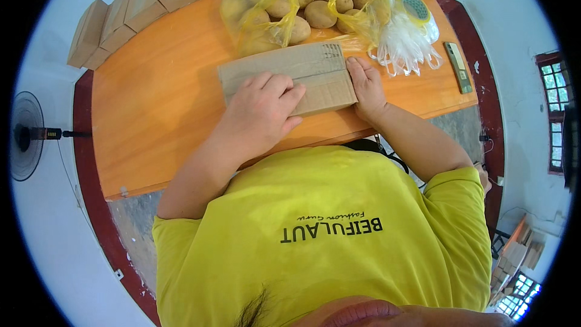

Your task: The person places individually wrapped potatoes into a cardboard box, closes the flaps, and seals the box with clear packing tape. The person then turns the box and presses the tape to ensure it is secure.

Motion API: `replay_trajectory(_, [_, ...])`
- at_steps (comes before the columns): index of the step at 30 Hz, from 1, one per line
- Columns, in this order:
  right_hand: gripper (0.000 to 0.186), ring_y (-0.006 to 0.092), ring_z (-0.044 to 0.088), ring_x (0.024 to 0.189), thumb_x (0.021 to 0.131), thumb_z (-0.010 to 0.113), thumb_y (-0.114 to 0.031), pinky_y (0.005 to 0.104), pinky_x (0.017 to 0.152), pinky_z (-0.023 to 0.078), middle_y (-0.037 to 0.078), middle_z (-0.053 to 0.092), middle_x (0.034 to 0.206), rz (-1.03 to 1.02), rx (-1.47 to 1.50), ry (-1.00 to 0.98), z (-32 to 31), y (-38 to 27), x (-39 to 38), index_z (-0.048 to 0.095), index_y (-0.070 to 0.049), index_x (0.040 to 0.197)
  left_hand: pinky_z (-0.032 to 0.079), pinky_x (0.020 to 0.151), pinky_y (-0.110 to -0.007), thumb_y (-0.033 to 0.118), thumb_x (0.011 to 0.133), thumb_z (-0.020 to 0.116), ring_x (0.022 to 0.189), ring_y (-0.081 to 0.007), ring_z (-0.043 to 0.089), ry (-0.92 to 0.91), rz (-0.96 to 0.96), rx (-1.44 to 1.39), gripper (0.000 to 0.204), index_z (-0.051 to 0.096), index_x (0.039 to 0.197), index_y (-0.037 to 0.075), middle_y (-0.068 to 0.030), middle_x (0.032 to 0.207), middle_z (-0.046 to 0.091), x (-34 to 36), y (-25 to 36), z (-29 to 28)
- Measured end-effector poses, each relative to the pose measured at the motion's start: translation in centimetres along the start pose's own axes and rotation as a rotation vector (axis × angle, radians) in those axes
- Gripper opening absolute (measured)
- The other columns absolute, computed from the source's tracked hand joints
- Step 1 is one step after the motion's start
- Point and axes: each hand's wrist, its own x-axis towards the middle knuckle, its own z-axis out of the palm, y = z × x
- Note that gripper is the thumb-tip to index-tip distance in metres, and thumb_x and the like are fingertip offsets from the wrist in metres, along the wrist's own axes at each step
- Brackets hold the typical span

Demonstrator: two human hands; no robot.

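A closed cardboard box [321,79] lies at the table's near edge, a lengthwise seam running across its top. My left hand [261,110] rests on the left part of that top, fingers bent and thumb held apart, with nothing visible in its grasp. Around the box's right end, my right hand [367,89] is closed, thumb on the upper edge and the other fingers partly hidden. Just beyond the box sits an open yellow plastic bag [242,9] full of potatoes [319,14].
White plastic bags [402,45] lie right of the potatoes, with a tape roll [415,7] on them. A flat dark-green and beige object [457,66] is near the right edge of the orange table [151,103]. Several cardboard boxes [124,21] line the far left; a fan [27,136] stands left.
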Motion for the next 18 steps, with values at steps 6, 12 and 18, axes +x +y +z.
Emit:
replay_trajectory(6, [0.026,0.0061,0.049,0.075,0.102,0.048,-0.02,0.0237,0.068,0.043,-0.004,0.057,0.08,-0.011,-0.049,0.005,-0.7,1.0,0.6,0.063,-0.003,0.09,0.045,0.087,-0.041,0.024,0.07,0.08,0.101,-0.0272,0.054,0.026,-0.035,0.037,0.051,0.064,0.118,0.014,-0.0065,0.109,0.056,-0.6,-0.1,-0.2])
replay_trajectory(12, [0.026,0.0075,0.049,0.074,0.1,0.05,-0.021,0.0242,0.068,0.043,-0.003,0.057,0.078,0.054,-0.045,0.07,0.1,0.0,0.3,0.063,-0.002,0.088,0.044,0.088,-0.042,0.025,0.07,0.08,0.106,-0.0279,0.054,0.067,-0.036,0.092,0.053,0.064,0.12,0.018,-0.0074,0.12,0.055,-1.2,-0.2,0.0])
replay_trajectory(18, [0.025,0.0097,0.05,0.075,0.097,0.051,-0.02,0.026,0.068,0.043,0.0,0.058,0.078,0.042,-0.111,0.101,0.0,0.0,0.5,0.064,-0.001,0.087,0.043,0.09,-0.042,0.023,0.068,0.08,0.106,-0.0279,0.053,0.067,-0.023,0.084,0.056,0.063,0.121,0.019,-0.0064,0.125,0.055,-1.5,-0.4,-0.1])
